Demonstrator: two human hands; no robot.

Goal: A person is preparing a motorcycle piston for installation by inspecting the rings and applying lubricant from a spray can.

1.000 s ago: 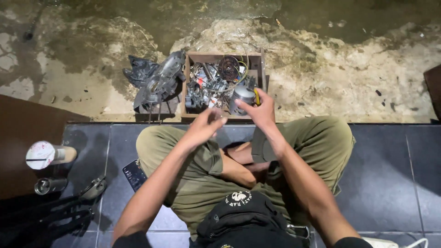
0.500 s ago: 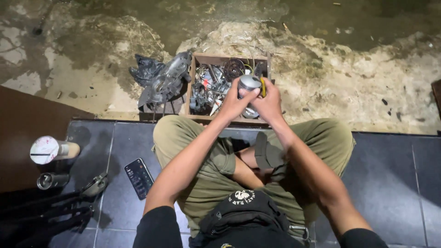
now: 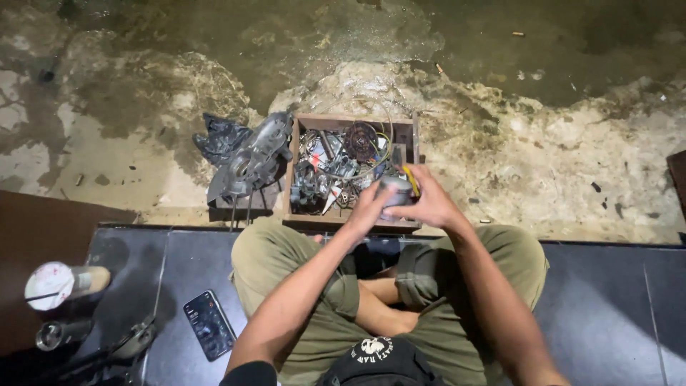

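I sit cross-legged on a dark tiled ledge. My right hand [image 3: 429, 204] grips a small grey metal cylinder part [image 3: 394, 191], and a yellow-handled tool [image 3: 411, 180] pokes out beside its fingers. My left hand [image 3: 368, 211] touches the same part from the left side. Both hands hover over the near edge of a wooden box [image 3: 413, 136] filled with metal parts, wires and a coiled dark piece [image 3: 361, 139].
A grey metal engine cover [image 3: 250, 159] lies on a dark bag left of the box. On the tiles at my left are a phone [image 3: 209, 324], a capped drink cup [image 3: 57, 284] and a small can [image 3: 53, 334]. Wet, stained concrete floor lies beyond.
Both hands rose from my lap to the box and closed around the grey part. The camera view shifted slightly, with the box now more central.
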